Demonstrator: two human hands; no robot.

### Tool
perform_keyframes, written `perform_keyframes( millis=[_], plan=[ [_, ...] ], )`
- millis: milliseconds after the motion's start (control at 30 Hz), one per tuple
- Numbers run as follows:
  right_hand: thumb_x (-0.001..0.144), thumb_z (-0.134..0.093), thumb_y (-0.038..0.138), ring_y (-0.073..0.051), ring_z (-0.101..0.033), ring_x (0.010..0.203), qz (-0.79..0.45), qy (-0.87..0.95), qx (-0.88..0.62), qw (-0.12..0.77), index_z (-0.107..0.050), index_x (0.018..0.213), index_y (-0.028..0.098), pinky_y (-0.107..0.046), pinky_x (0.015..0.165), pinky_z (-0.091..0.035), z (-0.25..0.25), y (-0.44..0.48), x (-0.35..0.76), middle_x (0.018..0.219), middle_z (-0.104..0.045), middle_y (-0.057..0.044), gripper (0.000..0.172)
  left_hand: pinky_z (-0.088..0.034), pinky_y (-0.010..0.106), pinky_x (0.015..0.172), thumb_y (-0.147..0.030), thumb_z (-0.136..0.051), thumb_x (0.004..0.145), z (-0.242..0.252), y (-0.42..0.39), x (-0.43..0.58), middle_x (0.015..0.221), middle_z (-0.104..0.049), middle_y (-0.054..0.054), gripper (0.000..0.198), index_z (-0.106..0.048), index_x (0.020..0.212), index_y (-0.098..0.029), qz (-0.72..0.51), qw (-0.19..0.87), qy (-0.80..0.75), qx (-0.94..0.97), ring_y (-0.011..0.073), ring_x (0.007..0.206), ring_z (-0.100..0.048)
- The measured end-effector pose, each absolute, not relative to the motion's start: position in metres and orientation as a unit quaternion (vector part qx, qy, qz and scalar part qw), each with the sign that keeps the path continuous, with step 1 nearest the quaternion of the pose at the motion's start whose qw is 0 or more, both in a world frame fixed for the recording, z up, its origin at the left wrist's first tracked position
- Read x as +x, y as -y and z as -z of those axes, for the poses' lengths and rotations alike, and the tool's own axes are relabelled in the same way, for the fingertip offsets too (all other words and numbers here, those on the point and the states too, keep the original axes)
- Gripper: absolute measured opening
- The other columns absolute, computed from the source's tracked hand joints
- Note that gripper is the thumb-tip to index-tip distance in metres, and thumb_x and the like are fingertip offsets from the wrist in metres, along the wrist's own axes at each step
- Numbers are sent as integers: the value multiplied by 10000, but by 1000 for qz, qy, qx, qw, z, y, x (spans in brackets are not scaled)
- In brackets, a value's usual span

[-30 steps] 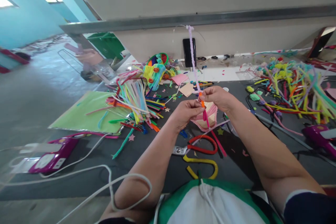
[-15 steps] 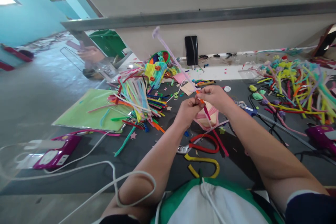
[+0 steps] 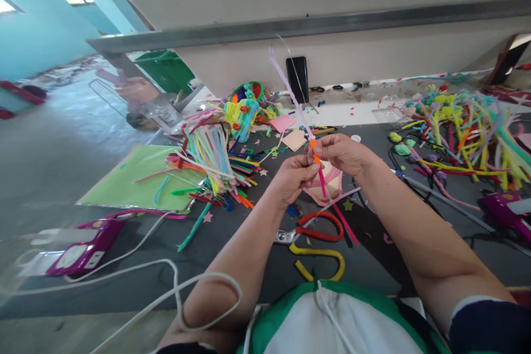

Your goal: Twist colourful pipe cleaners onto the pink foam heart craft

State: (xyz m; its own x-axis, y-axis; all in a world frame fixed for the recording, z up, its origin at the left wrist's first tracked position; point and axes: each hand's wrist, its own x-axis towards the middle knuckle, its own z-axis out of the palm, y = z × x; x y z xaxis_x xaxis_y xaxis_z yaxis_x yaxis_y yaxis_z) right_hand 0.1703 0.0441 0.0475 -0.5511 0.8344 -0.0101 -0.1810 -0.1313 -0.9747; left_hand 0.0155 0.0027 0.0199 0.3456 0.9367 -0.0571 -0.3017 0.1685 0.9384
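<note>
Left hand (image 3: 295, 176) and right hand (image 3: 338, 152) pinch a lilac pipe cleaner (image 3: 290, 91) upright, just above the scissors (image 3: 319, 227).

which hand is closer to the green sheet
Left. The left hand is right of the green sheet, past the loose pipe cleaners; the right hand is even farther right. Both pinch a pipe cleaner stem.
</note>
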Motion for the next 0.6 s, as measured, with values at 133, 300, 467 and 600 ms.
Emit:
perform_keyframes(
  millis=[133, 300, 467, 600],
  plan=[
    [576, -731, 337, -104, -472, 585, -601, 577, -360, 420, -599, 582, 149, -268, 627, -367, -47, -44, 163, 567, -538, 25, 230, -179, 178, 395, -313, -770, 589, -19, -5, 16, 492, -398, -65, 278, -576, 652, -125, -473, 648, -377, 463, 14, 402, -261],
    [642, -636, 243, -141, -486, 652, -345, 689, -479, 421, -549, 542, 169, -289, 658, -360, -36, -49, 156, 594, -533, 9, 152, -189, 192, 417, -339, -712, 641, -11, -7, 19, 470, -355, -73, 291, -508, 572, -144, -472, 539, -452, 531, 27, 413, -256],
    [664, -632, 193, -229, -503, 870, -137, 725, -553, 386, -545, 526, 178, -366, 796, -357, -25, -47, 146, 708, -601, -55, 164, -208, 197, 455, -295, -608, 706, -4, -9, 21, 474, -351, -64, 253, -493, 539, -143, -449, 427, -517, 591, 41, 454, -281],
    [669, -635, 177, -257, -477, 976, -100, 715, -535, 438, -579, 563, 182, -411, 879, -328, -24, -40, 140, 777, -618, -67, 120, -190, 198, 454, -229, -607, 677, -6, -10, 19, 483, -336, -63, 229, -470, 516, -139, -466, 423, -511, 586, 41, 465, -260]
  ],
)
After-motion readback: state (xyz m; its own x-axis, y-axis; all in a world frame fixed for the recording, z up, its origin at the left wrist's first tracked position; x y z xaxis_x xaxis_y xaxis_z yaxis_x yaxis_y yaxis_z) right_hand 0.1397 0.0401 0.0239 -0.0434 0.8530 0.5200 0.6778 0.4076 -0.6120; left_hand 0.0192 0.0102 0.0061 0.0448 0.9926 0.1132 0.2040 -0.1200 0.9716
